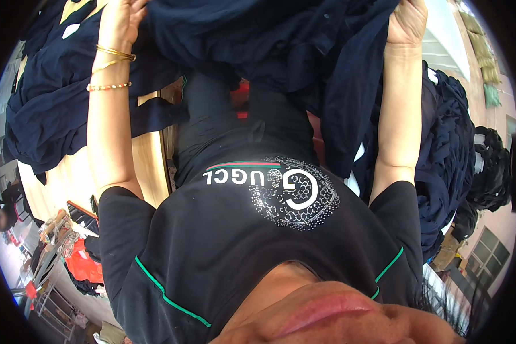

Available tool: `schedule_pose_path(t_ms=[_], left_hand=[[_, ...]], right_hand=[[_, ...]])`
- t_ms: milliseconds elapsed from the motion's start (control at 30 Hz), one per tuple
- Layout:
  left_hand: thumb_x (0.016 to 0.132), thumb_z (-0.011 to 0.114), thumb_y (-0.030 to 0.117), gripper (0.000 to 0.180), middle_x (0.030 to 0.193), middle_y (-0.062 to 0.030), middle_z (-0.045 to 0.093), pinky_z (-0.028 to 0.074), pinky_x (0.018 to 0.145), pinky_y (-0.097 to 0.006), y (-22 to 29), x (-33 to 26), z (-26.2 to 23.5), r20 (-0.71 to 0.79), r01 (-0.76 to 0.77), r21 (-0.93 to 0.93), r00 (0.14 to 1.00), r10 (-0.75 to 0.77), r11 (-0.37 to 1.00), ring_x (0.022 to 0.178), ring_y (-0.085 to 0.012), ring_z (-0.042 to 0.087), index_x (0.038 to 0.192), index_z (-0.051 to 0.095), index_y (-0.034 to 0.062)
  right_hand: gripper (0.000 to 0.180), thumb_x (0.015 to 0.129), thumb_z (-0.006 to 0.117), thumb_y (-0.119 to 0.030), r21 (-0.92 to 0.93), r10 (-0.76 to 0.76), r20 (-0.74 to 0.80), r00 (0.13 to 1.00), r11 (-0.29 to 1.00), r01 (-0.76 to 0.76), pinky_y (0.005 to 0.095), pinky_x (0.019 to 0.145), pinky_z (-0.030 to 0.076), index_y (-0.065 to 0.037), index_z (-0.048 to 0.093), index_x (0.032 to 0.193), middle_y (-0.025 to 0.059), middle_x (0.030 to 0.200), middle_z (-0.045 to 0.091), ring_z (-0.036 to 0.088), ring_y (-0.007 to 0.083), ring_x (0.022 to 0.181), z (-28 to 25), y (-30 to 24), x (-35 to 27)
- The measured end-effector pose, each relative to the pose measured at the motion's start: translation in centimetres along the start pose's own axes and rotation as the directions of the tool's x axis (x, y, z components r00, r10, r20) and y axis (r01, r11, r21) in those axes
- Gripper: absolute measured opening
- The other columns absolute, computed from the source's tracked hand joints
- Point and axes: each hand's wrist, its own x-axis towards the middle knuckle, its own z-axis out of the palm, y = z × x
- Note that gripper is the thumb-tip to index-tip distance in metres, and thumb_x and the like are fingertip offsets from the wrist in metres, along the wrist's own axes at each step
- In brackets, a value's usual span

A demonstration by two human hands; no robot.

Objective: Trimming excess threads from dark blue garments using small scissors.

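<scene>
A dark navy garment (252, 34) of soft cloth, with a row of small buttons or snaps faintly visible, is spread between my two hands above my lap. My left hand (123, 20) is at its left edge, fingers bent against the cloth and partly cut off by the top of the picture. At the right edge, my right hand (408, 24) is closed on the cloth; its fingertips also run out of view. From that side a long fold (350, 126) hangs down beside my right thigh. Both my arms reach forward, nearly straight.
A heap of navy cloth (46, 109) lies over a light wooden table (69, 183) on my left. Another tall pile of dark garments (447, 155) stands on my right. Something red (242, 100) shows between my legs. A red-orange cloth (85, 264) is behind to the left.
</scene>
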Motion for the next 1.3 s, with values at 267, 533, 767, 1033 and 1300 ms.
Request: schedule_pose_path(t_ms=[267, 533, 767, 1033, 1300], left_hand=[[0.097, 0.073, 0.016, 0.023, 0.094, 0.0007, 0.063, 0.046, 0.073, -0.022, 1.0, -13.3, 10.5, 0.531, -0.310, 0.313, 0.841, 0.105, 0.898, 0.083, -0.0068, 0.055, 0.110, 0.062, -0.0002], [0.107, 0.054, 0.017, 0.029, 0.123, -0.0131, 0.072, 0.057, 0.096, -0.035, -1.8, -10.0, 5.0, 0.722, 0.592, -0.365, 0.667, -0.183, 0.719, 0.110, -0.0221, 0.071, 0.126, 0.063, -0.0019], [0.111, 0.038, 0.020, 0.042, 0.138, -0.0236, 0.062, 0.047, 0.114, -0.047, -3.5, -8.9, 2.2, 0.717, 0.745, -0.578, 0.658, -0.230, 0.333, 0.128, -0.0328, 0.061, 0.138, 0.053, -0.0078], [0.109, 0.039, 0.021, 0.042, 0.133, -0.0216, 0.066, 0.048, 0.112, -0.046, -4.5, -7.3, -1.6, 0.585, 0.616, -0.583, 0.771, -0.252, 0.530, 0.123, -0.0322, 0.065, 0.132, 0.059, -0.0082], [0.110, 0.039, 0.021, 0.042, 0.130, -0.0207, 0.068, 0.048, 0.111, -0.045, -2.2, -8.4, 0.4, 0.568, 0.632, -0.595, 0.767, -0.297, 0.496, 0.121, -0.0318, 0.065, 0.131, 0.060, -0.0080]], right_hand=[[0.017, 0.104, 0.064, -0.022, -0.210, 0.153, -0.296, 0.943, 0.953, -0.220, 0.0173, 0.037, 0.026, -0.008, 0.069, 0.097, -0.0017, 0.069, 0.064, 0.038, 0.0030, 0.039, 1.1, 6.2, 2.7], [0.032, 0.097, 0.071, -0.042, -0.749, 0.065, -0.458, 0.887, 0.509, -0.424, 0.0221, 0.043, 0.021, -0.019, 0.066, 0.076, -0.0099, 0.059, 0.051, 0.036, 0.0018, 0.043, 1.4, 6.8, 4.1], [0.034, 0.097, 0.071, -0.041, -0.921, -0.119, -0.389, 0.913, 0.043, -0.387, 0.0223, 0.049, 0.027, -0.009, 0.074, 0.088, -0.0083, 0.066, 0.054, 0.041, 0.0036, 0.054, -4.9, 7.9, 5.9], [0.035, 0.095, 0.074, -0.028, -0.941, 0.498, -0.199, 0.844, 0.144, -0.307, 0.0293, 0.087, 0.053, -0.001, 0.073, 0.118, 0.0060, 0.099, 0.074, 0.068, 0.0147, 0.092, -0.7, 14.0, -0.8], [0.042, 0.082, 0.082, -0.044, -0.877, 0.258, -0.226, 0.939, -0.474, -0.081, 0.0392, 0.081, 0.059, -0.010, 0.078, 0.107, 0.0131, 0.089, 0.077, 0.075, 0.0296, 0.085, -1.4, 18.7, -2.1]])
